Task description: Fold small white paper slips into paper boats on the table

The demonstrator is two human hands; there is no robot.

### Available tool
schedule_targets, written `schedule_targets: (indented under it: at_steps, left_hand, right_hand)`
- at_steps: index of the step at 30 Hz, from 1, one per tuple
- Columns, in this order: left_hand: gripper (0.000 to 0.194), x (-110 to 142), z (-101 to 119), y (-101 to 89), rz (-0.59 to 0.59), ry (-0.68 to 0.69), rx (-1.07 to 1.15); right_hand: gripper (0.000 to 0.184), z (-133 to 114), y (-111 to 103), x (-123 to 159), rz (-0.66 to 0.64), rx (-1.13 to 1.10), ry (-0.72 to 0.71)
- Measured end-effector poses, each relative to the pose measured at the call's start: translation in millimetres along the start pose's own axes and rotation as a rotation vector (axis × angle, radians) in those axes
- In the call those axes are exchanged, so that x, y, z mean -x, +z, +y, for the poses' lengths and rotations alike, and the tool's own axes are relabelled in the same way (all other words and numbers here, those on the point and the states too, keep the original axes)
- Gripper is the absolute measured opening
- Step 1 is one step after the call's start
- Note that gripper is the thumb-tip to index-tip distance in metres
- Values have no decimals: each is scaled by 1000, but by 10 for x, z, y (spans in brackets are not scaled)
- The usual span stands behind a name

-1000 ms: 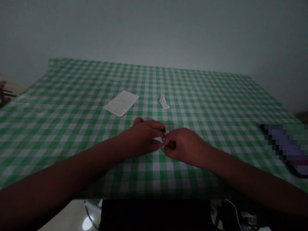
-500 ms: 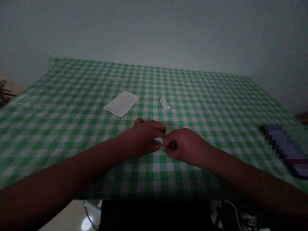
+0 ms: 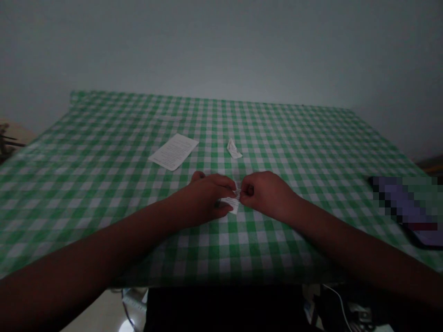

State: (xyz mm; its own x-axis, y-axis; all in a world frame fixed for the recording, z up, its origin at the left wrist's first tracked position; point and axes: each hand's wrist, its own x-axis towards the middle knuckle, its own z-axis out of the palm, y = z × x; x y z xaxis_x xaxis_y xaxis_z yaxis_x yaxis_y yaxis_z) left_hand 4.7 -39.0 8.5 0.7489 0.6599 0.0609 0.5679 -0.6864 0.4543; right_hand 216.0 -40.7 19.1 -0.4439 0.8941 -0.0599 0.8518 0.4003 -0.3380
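Note:
A small piece of white printed paper [image 3: 233,207] lies on the checked cloth between my hands, partly hidden by them. My left hand [image 3: 206,198] holds it down from the left, with the fingers over its upper part and the thumb at its lower part. At the paper's right edge, my right hand [image 3: 267,194] is closed, thumb and forefinger pinched together on the upper part. Farther back stands a small folded piece of printed paper [image 3: 234,149]. To its left, a larger printed sheet [image 3: 174,152] lies flat.
A green and white checked tablecloth [image 3: 294,152] covers the table. At the right edge lies a dark phone-like device [image 3: 404,207], its screen blurred out. A pale wall [image 3: 221,50] rises behind the table, and a white cable [image 3: 341,302] hangs below its front edge.
My right hand has moved up along the paper's right edge, away from me, uncovering more of the paper's lower part. My left hand stays nearly in place. The view has shifted slightly.

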Motion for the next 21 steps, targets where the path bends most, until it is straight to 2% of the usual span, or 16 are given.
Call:
schedule_targets:
  at_steps: [5, 8, 12, 15, 19, 21]
  left_hand:
    - [19, 3, -1, -4, -10, 13, -4]
    - [20, 8, -16, 10, -9, 18, -12]
    - [20, 8, -26, 16, 1, 20, -23]
    - [20, 5, -30, 13, 1, 21, -24]
    - [21, 3, -37, 20, -9, 34, -16]
    - [21, 4, -44, 32, 9, 36, -18]
  right_hand:
    - [6, -125, 26, 127, -59, -12, -102]
    - [5, -99, 31, 96, -81, -66, -72]
    - [9, -18, 15, 0, -18, -40, -2]
    - [8, -48, 18, 29, -13, -27, -18]
    - [5, -112, 32, 102, -79, -74, -96]
    - [4, -90, 25, 74, -96, -100, -63]
